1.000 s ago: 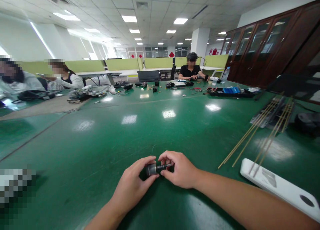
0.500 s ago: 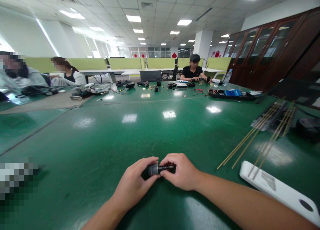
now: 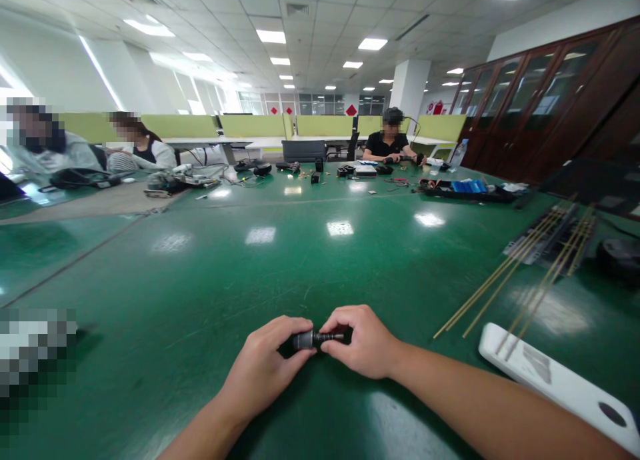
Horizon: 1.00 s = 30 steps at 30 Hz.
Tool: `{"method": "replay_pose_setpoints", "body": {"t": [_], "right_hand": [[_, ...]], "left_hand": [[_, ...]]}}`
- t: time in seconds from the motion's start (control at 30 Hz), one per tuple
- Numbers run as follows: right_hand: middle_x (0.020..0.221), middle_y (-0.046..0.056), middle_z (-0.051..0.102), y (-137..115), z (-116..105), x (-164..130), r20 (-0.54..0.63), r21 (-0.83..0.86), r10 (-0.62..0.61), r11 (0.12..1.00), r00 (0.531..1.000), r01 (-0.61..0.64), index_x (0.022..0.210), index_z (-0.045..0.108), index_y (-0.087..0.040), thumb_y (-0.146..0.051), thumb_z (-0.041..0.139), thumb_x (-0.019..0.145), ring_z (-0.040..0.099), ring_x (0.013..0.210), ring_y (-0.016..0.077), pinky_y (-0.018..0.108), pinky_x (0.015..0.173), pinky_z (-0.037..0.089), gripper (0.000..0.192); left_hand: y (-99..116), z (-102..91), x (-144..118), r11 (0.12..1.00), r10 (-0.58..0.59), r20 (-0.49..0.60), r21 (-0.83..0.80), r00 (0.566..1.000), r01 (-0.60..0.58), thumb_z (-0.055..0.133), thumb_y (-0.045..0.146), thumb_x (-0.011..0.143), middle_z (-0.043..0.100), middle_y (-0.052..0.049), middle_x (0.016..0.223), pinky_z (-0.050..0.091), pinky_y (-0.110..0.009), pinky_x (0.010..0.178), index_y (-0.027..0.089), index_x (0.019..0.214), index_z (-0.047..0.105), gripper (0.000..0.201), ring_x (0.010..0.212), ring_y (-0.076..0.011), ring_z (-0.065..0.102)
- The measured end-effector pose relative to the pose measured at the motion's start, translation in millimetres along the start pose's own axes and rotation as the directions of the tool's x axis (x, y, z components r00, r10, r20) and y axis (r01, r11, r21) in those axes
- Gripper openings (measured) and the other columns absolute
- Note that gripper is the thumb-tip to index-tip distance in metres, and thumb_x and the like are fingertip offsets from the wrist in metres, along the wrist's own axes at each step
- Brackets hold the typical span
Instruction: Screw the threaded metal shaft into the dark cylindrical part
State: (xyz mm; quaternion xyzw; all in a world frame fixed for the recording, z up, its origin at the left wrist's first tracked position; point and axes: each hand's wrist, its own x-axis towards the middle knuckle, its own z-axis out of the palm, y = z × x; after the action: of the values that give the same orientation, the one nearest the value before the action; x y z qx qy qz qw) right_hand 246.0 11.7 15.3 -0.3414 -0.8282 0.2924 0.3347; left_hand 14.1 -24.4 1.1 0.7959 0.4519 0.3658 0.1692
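Just above the green tabletop (image 3: pixel 280 273), both hands hold a small dark cylindrical part with a ribbed shaft (image 3: pixel 304 341), lying sideways at the bottom middle of the head view. My left hand (image 3: pixel 265 363) is closed around the thick grey-black body, thumb below and fingers above. With thumb and forefinger, my right hand (image 3: pixel 367 343) pinches the thin ribbed shaft, whose metal tip points right into the palm. Fingertips cover parts of the body and the shaft, so the exact kind of part is unclear.
On the right lie thin brass-coloured rods (image 3: pixel 505 273) and a long white device (image 3: pixel 555 387). A black tray with blue packs (image 3: pixel 465 188) sits at the far right. Across the table, a person in black (image 3: pixel 387 143) handles something dark; two more people sit at left.
My left hand has shifted slightly left with the thick body, a little away from my right fingers. The right hand has barely moved. The whole view has shifted slightly.
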Motion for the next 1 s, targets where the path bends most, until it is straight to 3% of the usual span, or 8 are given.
{"method": "replay_pose_setpoints", "body": {"t": [1.0], "right_hand": [[0.075, 0.0, 0.07, 0.6, -0.3, 2.7, 0.016, 0.063, 0.127, 0.99, 0.992, -0.128, 0.085, 0.072, -0.019, -0.021, 0.072, 0.078, 0.061, 0.067, 0.014, 0.024, 0.064, 0.044, 0.007]], "left_hand": [[-6.5, -5.4, 1.2, 0.999, -0.031, -0.028, 0.035, 0.999, 0.032, 0.074, 0.026, 0.086, 0.068, 0.004, 0.112, 0.053, -0.03, 0.094, 0.034, 0.117, 0.063, 0.034, 0.103, -0.0161, 0.065]]}}
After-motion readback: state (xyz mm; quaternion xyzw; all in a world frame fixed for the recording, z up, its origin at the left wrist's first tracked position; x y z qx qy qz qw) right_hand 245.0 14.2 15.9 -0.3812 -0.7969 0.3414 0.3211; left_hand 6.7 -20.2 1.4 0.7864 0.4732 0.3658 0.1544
